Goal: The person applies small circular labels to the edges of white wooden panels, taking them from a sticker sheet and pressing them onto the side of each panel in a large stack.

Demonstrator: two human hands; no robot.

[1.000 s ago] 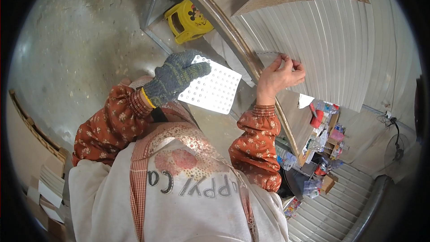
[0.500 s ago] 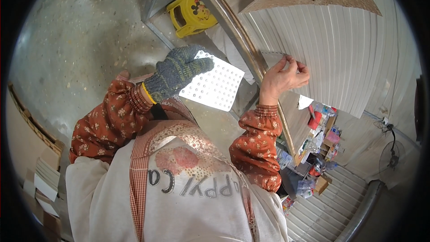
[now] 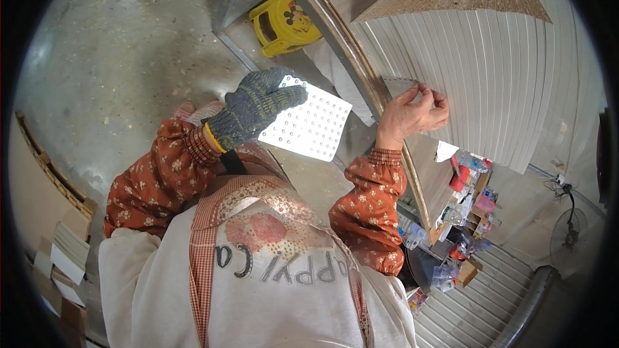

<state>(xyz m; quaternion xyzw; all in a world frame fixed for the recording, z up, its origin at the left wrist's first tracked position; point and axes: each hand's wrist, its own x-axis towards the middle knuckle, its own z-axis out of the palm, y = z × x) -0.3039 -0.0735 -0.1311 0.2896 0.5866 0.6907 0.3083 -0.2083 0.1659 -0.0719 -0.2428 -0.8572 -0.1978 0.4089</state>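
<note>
My left hand, in a dark grey knitted glove with a yellow cuff edge, holds a white sheet with its thumb across the top. Rows of small round dots, like stickers, cover the sheet. My bare right hand is closed in a pinch beside the near left edge of a tall stack of thin white boards with brown ends. What its fingertips hold, if anything, is too small to make out. A row of small marks runs along the board edge just above those fingertips.
The stack stands on a bench with a metal-trimmed edge. A yellow stool is below the bench at the upper left. Bottles and boxes crowd the right, near a fan. Cut boards lie at the far left.
The whole view has shifted slightly, so the stool and bench appear a little further right. My right hand stays pinched by the stack, and my left hand keeps the sheet in nearly the same position.
</note>
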